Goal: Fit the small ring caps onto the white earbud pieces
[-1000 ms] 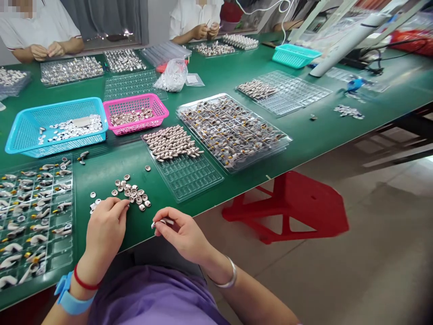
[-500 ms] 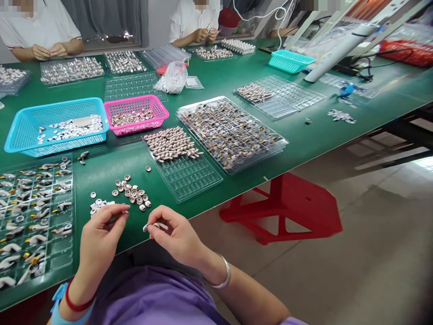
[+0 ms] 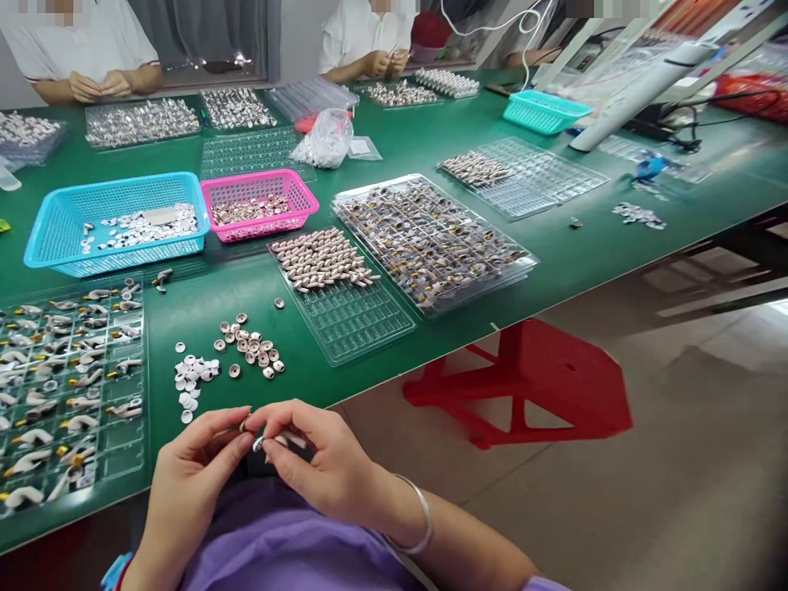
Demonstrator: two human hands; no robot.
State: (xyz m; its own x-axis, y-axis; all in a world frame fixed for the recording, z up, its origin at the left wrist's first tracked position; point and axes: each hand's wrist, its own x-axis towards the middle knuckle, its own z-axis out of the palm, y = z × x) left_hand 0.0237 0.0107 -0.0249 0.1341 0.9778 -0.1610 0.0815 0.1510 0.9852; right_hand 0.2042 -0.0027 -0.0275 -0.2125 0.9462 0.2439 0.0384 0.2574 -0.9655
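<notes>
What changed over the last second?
Left hand left the loose brown cups, apparently pinching one, and moved back toward the body to the right hand, uncovering white discs. Right hand kept its small pale part; pink basket, blue basket stayed put.

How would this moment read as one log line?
left-hand grip: small round part; right-hand grip: pale part; white discs: on table

The piece (image 3: 294, 442) in my right fingers (image 3: 299, 417) looks smooth; behind them my bangle (image 3: 427, 513) shines like polished metal. Below, my shirt (image 3: 308, 546) is matt, creased cloth. Past my fingertips, the table (image 3: 246, 279) is glossy, the tray (image 3: 363, 316) clear, shiny plastic, the basket (image 3: 61, 226) perforated plastic. To their right, the stool (image 3: 572, 386) is smooth plastic.
</notes>
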